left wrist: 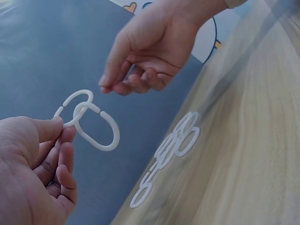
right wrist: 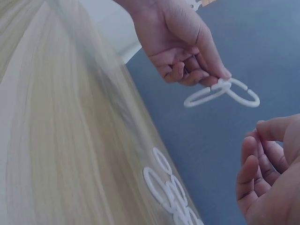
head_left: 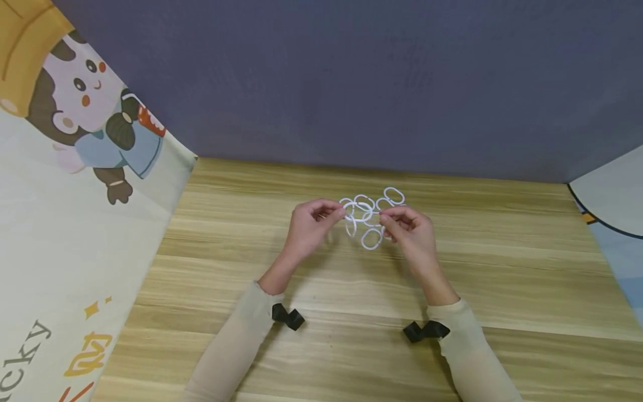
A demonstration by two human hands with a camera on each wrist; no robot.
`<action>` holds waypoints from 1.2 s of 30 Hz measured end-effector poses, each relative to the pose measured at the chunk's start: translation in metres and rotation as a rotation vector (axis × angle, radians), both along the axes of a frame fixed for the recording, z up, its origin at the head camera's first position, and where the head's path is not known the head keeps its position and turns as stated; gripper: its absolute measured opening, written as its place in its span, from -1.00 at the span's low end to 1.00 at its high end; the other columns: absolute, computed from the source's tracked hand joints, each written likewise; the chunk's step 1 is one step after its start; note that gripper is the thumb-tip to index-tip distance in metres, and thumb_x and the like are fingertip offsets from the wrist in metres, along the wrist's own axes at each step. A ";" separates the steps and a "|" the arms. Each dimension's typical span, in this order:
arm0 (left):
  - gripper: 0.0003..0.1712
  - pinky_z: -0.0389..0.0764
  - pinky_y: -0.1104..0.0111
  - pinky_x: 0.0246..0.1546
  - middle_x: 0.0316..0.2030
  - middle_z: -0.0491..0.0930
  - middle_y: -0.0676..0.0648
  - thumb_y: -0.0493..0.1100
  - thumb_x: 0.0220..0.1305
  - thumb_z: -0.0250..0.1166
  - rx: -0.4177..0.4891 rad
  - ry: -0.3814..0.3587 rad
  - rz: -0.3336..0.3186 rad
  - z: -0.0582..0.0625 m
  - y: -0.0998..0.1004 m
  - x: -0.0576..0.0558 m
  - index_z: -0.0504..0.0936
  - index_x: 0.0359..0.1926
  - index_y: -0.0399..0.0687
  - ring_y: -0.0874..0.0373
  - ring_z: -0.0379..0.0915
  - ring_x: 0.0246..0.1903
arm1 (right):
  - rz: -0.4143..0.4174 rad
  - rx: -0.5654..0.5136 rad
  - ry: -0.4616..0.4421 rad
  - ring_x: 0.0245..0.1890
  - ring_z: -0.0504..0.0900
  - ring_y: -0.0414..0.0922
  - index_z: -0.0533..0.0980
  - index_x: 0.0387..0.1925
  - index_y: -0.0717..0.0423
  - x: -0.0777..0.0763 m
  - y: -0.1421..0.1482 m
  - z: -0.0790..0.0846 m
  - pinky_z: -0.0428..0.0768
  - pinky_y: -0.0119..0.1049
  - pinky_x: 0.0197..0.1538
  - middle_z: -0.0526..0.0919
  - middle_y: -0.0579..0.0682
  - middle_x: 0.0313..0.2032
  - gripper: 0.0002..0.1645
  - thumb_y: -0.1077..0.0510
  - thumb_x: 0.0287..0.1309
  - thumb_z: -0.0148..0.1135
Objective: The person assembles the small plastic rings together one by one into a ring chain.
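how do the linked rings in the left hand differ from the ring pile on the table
The linked rings are held up, pinched in the left hand; the ring pile lies on the table. The linked rings are just two, while the ring pile has several. The linked rings spread at an angle; the ring pile lies flatter. Both are white and oval.

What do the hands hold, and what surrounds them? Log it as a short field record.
Left hand: pinches a pair of interlinked white rings
Right hand: thumb and finger nearly together, no ring visible between them
Other rings: clustered on the tabletop; exact count unclear
Surface: wood-grained
Backdrop: dark blue-grey panel
Side wall: cartoon figure, head view's left
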State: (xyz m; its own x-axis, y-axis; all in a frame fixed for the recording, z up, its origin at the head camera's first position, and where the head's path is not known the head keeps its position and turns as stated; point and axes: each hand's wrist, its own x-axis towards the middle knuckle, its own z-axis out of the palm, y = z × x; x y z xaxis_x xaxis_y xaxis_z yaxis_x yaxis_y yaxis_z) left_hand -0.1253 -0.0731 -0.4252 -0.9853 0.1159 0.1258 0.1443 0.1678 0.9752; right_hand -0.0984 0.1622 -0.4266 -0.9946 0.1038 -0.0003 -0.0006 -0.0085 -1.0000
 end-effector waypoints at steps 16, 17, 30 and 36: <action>-0.83 0.60 0.47 -0.23 -0.23 0.83 -0.18 -0.28 0.46 0.50 0.055 0.012 0.042 0.009 -0.013 -0.008 0.82 -0.06 -0.34 0.27 0.63 -0.32 | -0.010 0.125 0.000 -0.47 0.57 -0.32 0.71 -0.08 0.51 -0.016 0.010 -0.030 0.59 -0.52 -0.41 0.75 -0.26 -0.35 -0.80 0.39 0.37 0.48; -0.83 0.60 0.47 -0.23 -0.23 0.83 -0.18 -0.28 0.46 0.50 0.056 0.010 0.042 0.009 -0.013 -0.008 0.82 -0.06 -0.34 0.27 0.63 -0.32 | -0.011 0.133 0.005 -0.46 0.57 -0.32 0.71 -0.09 0.52 -0.017 0.011 -0.032 0.58 -0.52 -0.40 0.75 -0.27 -0.35 -0.80 0.40 0.36 0.49; -0.84 0.58 0.47 -0.23 -0.26 0.81 -0.15 -0.30 0.46 0.50 0.077 -0.007 0.045 0.010 -0.011 -0.011 0.82 -0.07 -0.37 0.28 0.60 -0.34 | -0.004 0.244 0.074 -0.35 0.62 -0.33 0.76 -0.20 0.47 -0.023 0.017 -0.053 0.54 -0.58 -0.28 0.78 0.13 -0.32 -0.90 0.47 0.26 0.52; -0.84 0.57 0.48 -0.24 -0.26 0.82 -0.15 -0.30 0.46 0.50 0.074 -0.013 0.047 0.009 -0.009 -0.010 0.82 -0.07 -0.37 0.29 0.59 -0.34 | -0.014 0.409 0.090 -0.43 0.56 -0.34 0.80 -0.24 0.36 -0.024 0.020 -0.058 0.48 -0.58 -0.35 0.77 0.23 -0.36 -0.91 0.43 0.22 0.59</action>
